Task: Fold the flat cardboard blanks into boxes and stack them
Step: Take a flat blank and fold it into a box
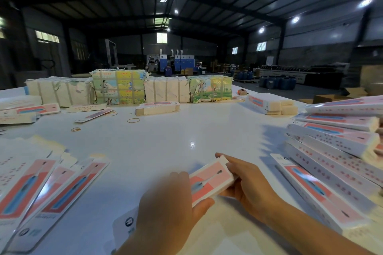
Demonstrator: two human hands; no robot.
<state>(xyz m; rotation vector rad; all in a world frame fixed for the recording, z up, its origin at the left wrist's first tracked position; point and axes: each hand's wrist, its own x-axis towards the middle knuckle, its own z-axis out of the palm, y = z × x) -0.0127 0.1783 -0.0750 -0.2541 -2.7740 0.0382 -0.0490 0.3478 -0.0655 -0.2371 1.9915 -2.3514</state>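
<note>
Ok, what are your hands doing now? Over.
Left hand and right hand both grip one pink-and-white cardboard box. White table ahead unobstructed.

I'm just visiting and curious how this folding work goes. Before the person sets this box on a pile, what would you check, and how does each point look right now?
1. Box held by both hands: ok. The left hand grips the near part and the right hand grips the far end.
2. Far end closed: cannot tell, the right fingers cover it.
3. Near end closed: cannot tell, the left hand hides it.
4. Place to stack: ok, folded boxes are piled at the right.
5. More blanks at hand: ok, flat blanks lie at the left.
6. Table ahead of the hands: ok, only rubber bands lie farther off.
</note>
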